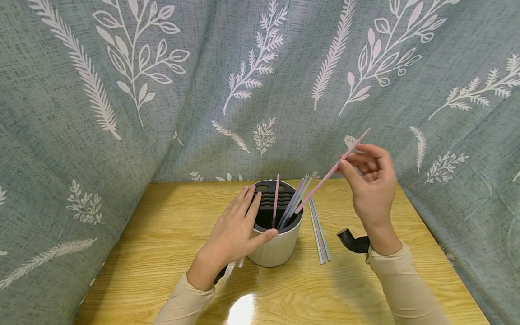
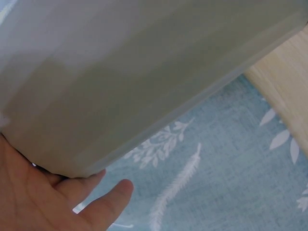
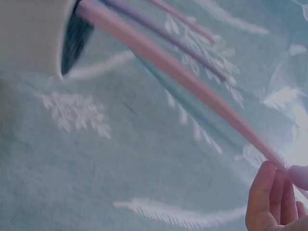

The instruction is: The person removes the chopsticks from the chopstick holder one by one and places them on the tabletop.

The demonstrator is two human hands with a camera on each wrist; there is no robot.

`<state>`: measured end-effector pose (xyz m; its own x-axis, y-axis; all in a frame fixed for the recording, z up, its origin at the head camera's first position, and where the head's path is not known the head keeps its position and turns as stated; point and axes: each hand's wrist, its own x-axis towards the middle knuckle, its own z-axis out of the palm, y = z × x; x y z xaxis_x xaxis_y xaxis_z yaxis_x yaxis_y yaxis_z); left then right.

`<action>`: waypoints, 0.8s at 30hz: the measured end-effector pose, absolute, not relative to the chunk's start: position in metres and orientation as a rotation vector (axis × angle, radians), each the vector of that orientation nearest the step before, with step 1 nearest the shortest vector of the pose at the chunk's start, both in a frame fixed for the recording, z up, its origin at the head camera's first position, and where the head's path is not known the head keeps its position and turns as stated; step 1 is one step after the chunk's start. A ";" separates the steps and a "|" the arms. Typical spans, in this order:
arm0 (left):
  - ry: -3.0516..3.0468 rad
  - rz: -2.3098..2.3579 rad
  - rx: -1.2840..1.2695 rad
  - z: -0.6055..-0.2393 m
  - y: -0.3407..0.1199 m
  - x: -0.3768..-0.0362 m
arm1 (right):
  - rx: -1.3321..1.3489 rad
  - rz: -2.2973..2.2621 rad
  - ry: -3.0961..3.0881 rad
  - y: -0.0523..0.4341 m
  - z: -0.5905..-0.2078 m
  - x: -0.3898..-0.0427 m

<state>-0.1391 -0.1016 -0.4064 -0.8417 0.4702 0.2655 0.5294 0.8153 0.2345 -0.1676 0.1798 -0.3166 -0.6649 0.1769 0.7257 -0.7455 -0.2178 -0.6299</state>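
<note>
A white ribbed cup (image 1: 276, 248) with a black slotted insert stands on the wooden table (image 1: 162, 243). Several pastel straws (image 1: 293, 204) lean inside it. My left hand (image 1: 235, 230) rests against the cup's left side, fingers straight along the rim and thumb on the front wall; the cup wall (image 2: 144, 77) fills the left wrist view. My right hand (image 1: 371, 185) pinches a pink straw (image 1: 331, 171) near its upper end, tilted, with its lower tip at the cup's mouth. In the right wrist view the pink straw (image 3: 183, 77) runs to the cup (image 3: 29, 33).
A few more straws (image 1: 318, 234) lie flat on the table just right of the cup. A grey-green leaf-print cloth (image 1: 260, 81) hangs behind and along both sides of the table. A black strap (image 1: 352, 241) shows at my right wrist.
</note>
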 end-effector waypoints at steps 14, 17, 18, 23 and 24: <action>-2.797 -0.441 -0.786 -0.407 -0.103 -0.140 | 0.357 2.024 -1.738 0.231 -0.366 -0.212; -2.802 -0.443 -0.787 -0.407 -0.103 -0.140 | 0.214 1.975 -1.980 0.240 -0.398 -0.230; -2.805 -0.442 -0.786 -0.406 -0.102 -0.140 | 0.172 1.962 -2.060 0.243 -0.409 -0.235; -2.811 -0.449 -0.788 -0.406 -0.102 -0.140 | 0.017 1.862 -2.413 0.251 -0.460 -0.258; -2.807 -0.448 -0.789 -0.406 -0.102 -0.140 | -0.008 1.848 -2.472 0.251 -0.469 -0.262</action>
<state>-0.1404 -0.1023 -0.4064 -0.8400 0.4753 0.2619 0.5332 0.8126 0.2352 -0.2619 0.2515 -0.4694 -0.9985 0.0373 0.0409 -0.0287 0.2835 -0.9585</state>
